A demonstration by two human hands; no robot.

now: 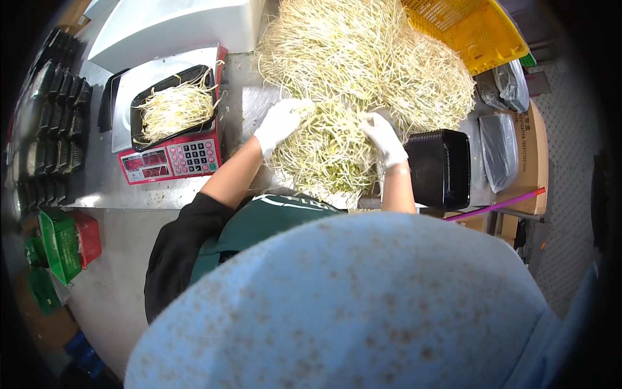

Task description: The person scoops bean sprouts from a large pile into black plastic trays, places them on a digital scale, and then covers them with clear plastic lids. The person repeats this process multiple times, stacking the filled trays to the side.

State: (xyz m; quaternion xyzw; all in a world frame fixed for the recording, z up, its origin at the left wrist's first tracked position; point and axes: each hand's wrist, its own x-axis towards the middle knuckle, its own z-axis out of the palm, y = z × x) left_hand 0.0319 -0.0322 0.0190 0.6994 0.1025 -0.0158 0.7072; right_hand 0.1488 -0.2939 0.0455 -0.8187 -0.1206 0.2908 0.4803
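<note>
A large heap of pale bean sprouts (337, 48) covers the far middle of the metal table, and a nearer, greener mound of sprouts (330, 152) lies right in front of me. My left hand (280, 124), in a white glove, is closed on sprouts at the mound's upper left; its fingertips are partly hidden among them. Across from it, my right hand (387, 138), also gloved, has its fingers curled together on sprouts at the right edge. On the left, a black tray (136, 107) filled with sprouts rests tilted on a red weighing scale (172, 159).
Stacked black trays (439, 168) stand just right of my right hand. A yellow crate (479, 39) is at the far right, a white foam box (175, 32) at the far left. Several packed trays (61, 123) line the left edge. Plastic bags (499, 149) lie by a cardboard box (534, 155).
</note>
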